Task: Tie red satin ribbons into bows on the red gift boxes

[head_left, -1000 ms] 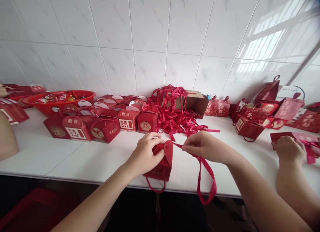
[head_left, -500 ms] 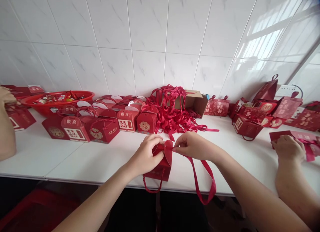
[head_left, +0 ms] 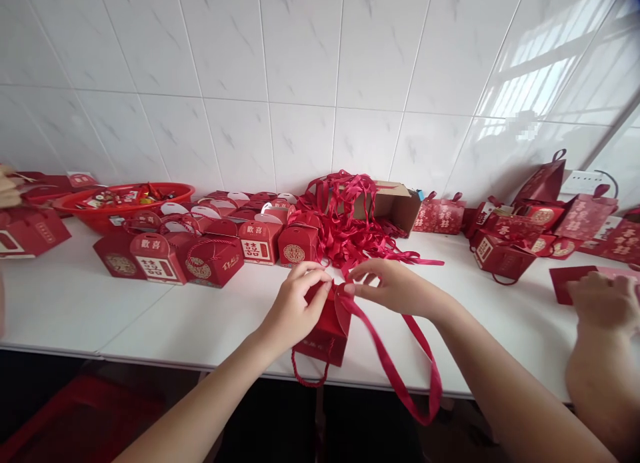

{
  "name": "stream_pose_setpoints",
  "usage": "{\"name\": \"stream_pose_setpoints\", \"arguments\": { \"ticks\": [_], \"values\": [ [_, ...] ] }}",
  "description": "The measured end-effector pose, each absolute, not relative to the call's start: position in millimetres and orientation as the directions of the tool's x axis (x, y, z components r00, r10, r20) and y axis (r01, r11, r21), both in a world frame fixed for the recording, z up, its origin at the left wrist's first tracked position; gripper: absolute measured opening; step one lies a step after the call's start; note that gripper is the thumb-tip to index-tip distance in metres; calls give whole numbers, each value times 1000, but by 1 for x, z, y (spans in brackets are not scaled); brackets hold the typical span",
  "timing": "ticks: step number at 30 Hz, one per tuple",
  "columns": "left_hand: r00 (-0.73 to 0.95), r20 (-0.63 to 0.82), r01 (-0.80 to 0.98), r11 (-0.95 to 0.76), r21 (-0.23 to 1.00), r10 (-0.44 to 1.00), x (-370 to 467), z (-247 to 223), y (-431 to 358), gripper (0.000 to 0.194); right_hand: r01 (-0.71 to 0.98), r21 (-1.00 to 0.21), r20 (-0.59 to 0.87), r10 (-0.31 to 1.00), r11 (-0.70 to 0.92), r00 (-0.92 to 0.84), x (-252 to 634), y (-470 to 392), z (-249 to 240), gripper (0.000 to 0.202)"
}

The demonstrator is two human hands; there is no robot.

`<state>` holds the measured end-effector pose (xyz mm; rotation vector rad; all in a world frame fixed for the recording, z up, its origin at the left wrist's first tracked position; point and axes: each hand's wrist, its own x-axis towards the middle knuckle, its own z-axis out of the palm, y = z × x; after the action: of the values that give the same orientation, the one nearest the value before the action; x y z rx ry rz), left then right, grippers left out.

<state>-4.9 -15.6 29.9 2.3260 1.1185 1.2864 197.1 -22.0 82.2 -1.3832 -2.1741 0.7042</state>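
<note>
The wall (head_left: pixel 235 43) is faced with pale, grey-veined tiles, where bright, striped light (head_left: pixel 535 76) is reflected at right. Against it a white table (head_left: pixel 195 323) is set; below, a red seat (head_left: pixel 75 406) is sunk in shadow.

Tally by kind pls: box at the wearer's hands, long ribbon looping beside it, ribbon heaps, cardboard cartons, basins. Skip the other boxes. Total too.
Box at the hands: 1
Looping ribbon: 1
Ribbon heap: 1
Cardboard carton: 1
Basin: 1
Total: 5, heap counted as one
</note>
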Motion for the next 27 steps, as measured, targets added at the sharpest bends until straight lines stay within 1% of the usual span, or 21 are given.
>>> {"name": "stream_pose_setpoints", "arguments": {
  "ticks": [3, 6, 8, 10, 12, 14, 16, 18, 19, 22, 24, 27],
  "values": [
    [274, 692, 506, -712, 486, 668, -3, 35, -14, 15, 585, -698, 204, 897, 414, -393, 192, -20, 82, 36],
    [224, 765, 533, -733, 422, 604, -2, 43, -16, 13, 387, -804, 269, 856, 451, -441, 179, -18, 80, 29],
    [190, 784, 533, -733, 423, 591, -3, 48, -20, 12, 292, -849, 310, 862, 441, -400, 173, -17, 79, 24],
    [178, 761, 532, -711, 459, 624, -6, 50, -25, 17, 236, -870, 349, 879, 433, -324, 173, -19, 82, 21],
    [202, 694, 553, -665, 501, 691, -13, 47, -32, 25, 170, -880, 402, 885, 444, -234, 179, -24, 88, 21],
    [230, 620, 586, -616, 526, 750, -20, 41, -37, 22, 106, -869, 468, 872, 484, -141, 187, -32, 97, 21],
    [213, 566, 597, -564, 570, 797, -27, 34, -40, 15, 71, -831, 549, 834, 552, -55, 195, -40, 108, 20],
    [141, 529, 569, -506, 648, 836, -31, 29, -40, 15, 85, -792, 606, 795, 605, -11, 199, -46, 116, 21],
    [104, 511, 540, -479, 692, 854, -32, 27, -39, 17, 114, -786, 609, 793, 607, -25, 198, -47, 118, 22],
    [46, 457, 425, -432, 796, 888, -32, 26, -37, 25, 299, -779, 517, 834, 551, -192, 185, -42, 113, 24],
    [34, 418, 352, -402, 845, 908, -31, 26, -36, 31, 458, -721, 430, 854, 520, -292, 172, -34, 100, 18],
    [9, 357, 276, -345, 897, 934, -28, 25, -36, 36, 636, -611, 363, 881, 472, -304, 155, -22, 77, 12]
  ]
}}
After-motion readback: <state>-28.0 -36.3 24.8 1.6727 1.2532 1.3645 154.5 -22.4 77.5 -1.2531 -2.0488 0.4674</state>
